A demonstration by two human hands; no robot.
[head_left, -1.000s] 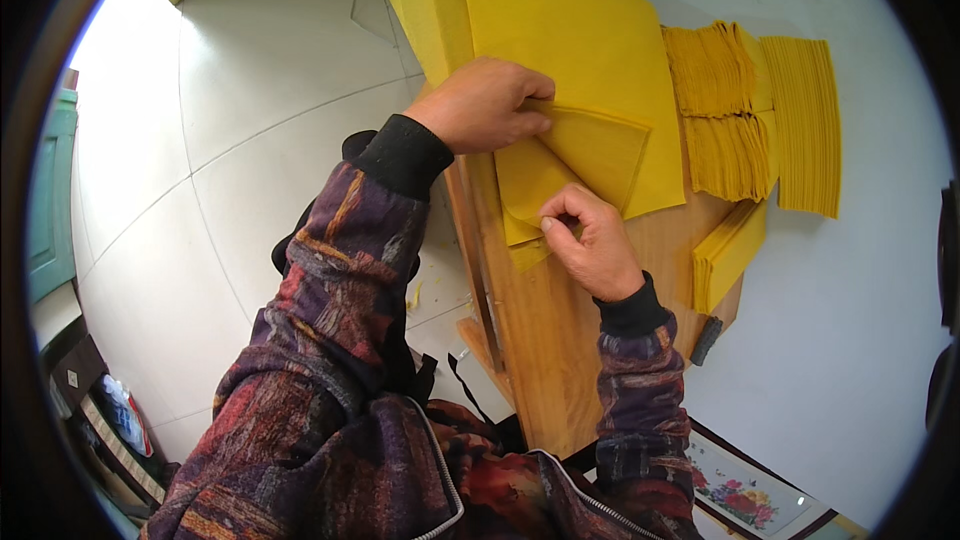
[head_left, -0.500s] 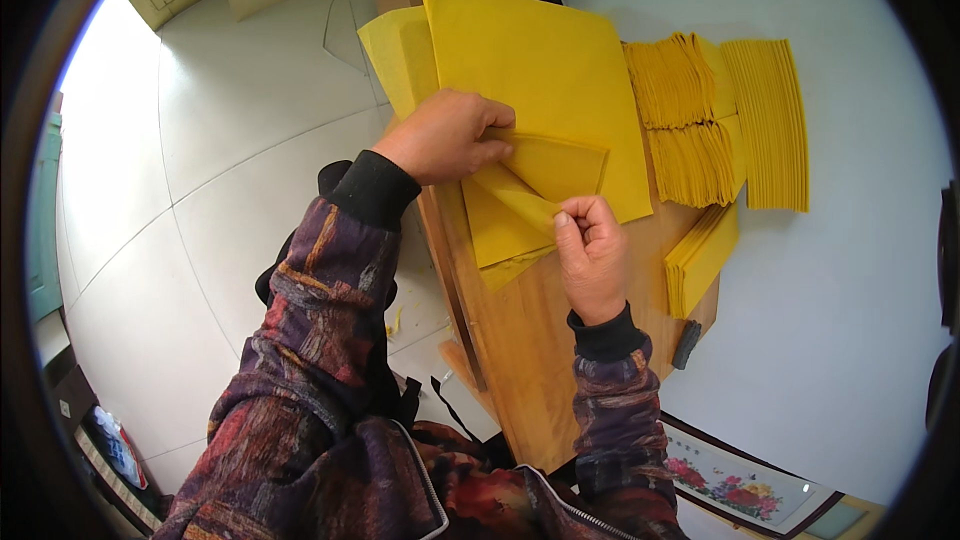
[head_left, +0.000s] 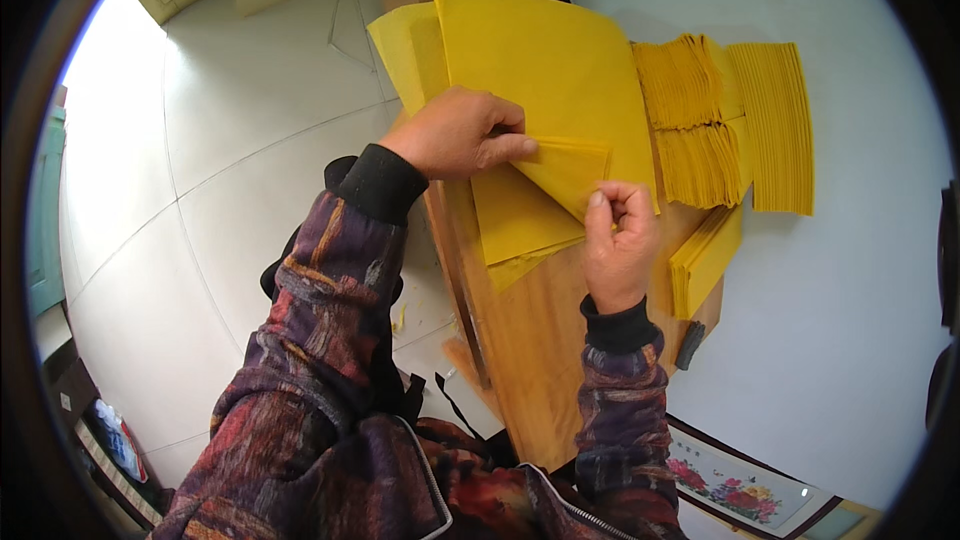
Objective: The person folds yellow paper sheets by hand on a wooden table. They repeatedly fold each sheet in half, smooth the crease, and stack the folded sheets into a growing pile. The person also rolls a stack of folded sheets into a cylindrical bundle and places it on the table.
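Observation:
A broad pile of yellow paper sheets (head_left: 545, 65) lies on the wooden table. Over its near part, a yellow paper sheet (head_left: 568, 172) is turned up into a pointed, folded flap. My left hand (head_left: 465, 135) is closed on the flap's upper left edge, thumb against bent fingers. With thumb and fingertips pinched together, my right hand (head_left: 622, 245) grips the flap's lower corner near the pile's front right edge. How many layers each hand holds is hidden.
Bundles of folded yellow paper (head_left: 690, 120) stand to the right, beside a taller folded stack (head_left: 780, 125). A smaller folded bundle (head_left: 708, 255) sits by the table's (head_left: 530, 370) right edge, near a dark grey block (head_left: 689, 345). A flower picture (head_left: 735, 485) is at lower right.
My right hand has moved right and slightly up, drawing the flap's corner across the pile. The left hand has slid a little to the right along the fold.

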